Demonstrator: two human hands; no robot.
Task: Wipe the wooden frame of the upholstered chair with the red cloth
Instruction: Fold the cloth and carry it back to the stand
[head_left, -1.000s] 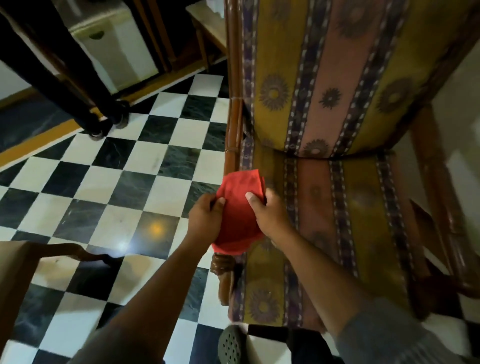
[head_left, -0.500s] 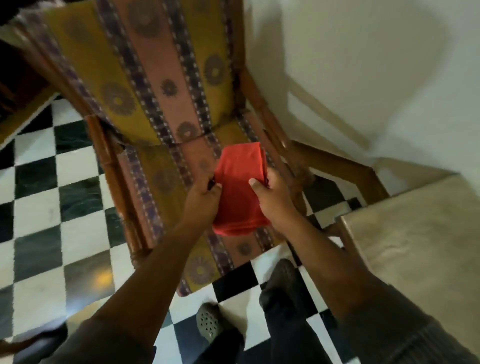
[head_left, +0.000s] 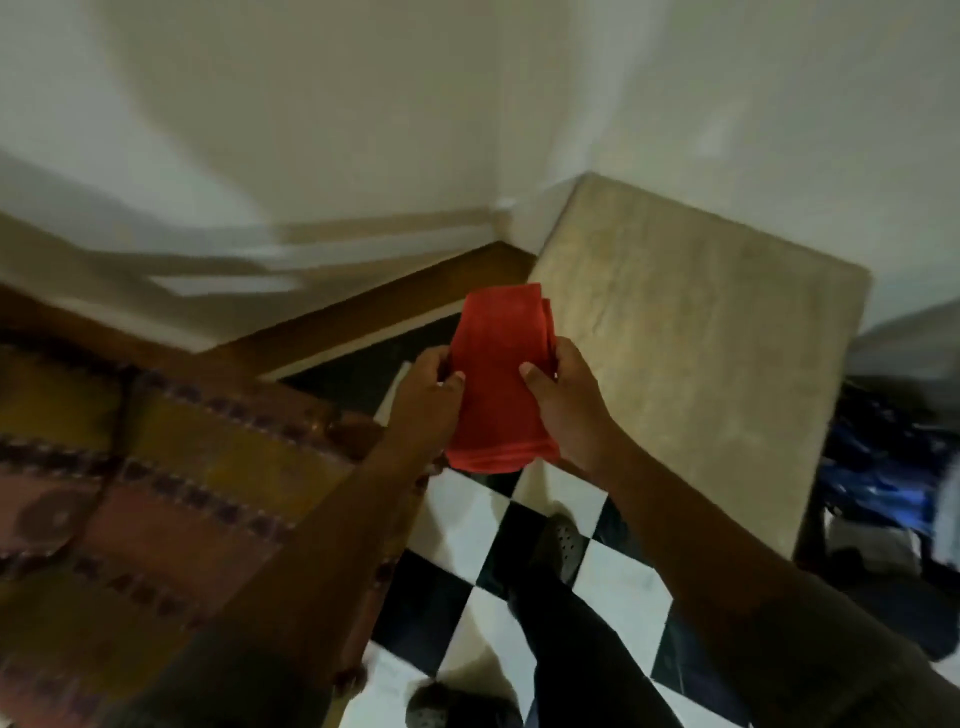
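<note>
A folded red cloth (head_left: 498, 379) hangs in the air in the middle of the head view, gripped on both sides. My left hand (head_left: 423, 400) pinches its left edge and my right hand (head_left: 563, 400) pinches its right edge. The upholstered chair (head_left: 156, 467), with striped yellow, pink and purple fabric, lies at the lower left, partly behind my left forearm. Its dark wooden frame (head_left: 374, 597) runs along the seat's right edge, below and left of the cloth. The cloth does not touch the chair.
A beige flat-topped table or stool (head_left: 691, 358) stands right of the cloth, against the white wall corner (head_left: 498, 130). Black-and-white checkered floor (head_left: 467, 525) lies below, with my shoes (head_left: 563, 545) on it. A dark blue bundle (head_left: 883, 457) sits at the far right.
The view has swung to the right: the chair has slid from the centre to the lower left, and the wall corner and beige top fill the frame. Both hands still hold the cloth.
</note>
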